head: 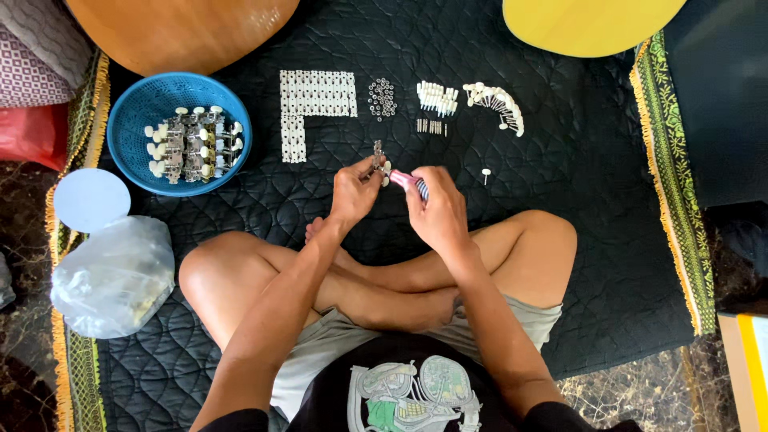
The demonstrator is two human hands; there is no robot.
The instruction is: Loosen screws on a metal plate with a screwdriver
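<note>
Right hand [438, 210]: wrapped round a pink screwdriver [406, 181], light and stiff.
Left hand [352, 190]: pinching a tuner [378, 155] over the mat [608, 160]; small, rigid metal, likely fiddly; best held by its plate edges.
Basket [132, 120]: more tuners.
Far row: white parts [317, 93].
</note>
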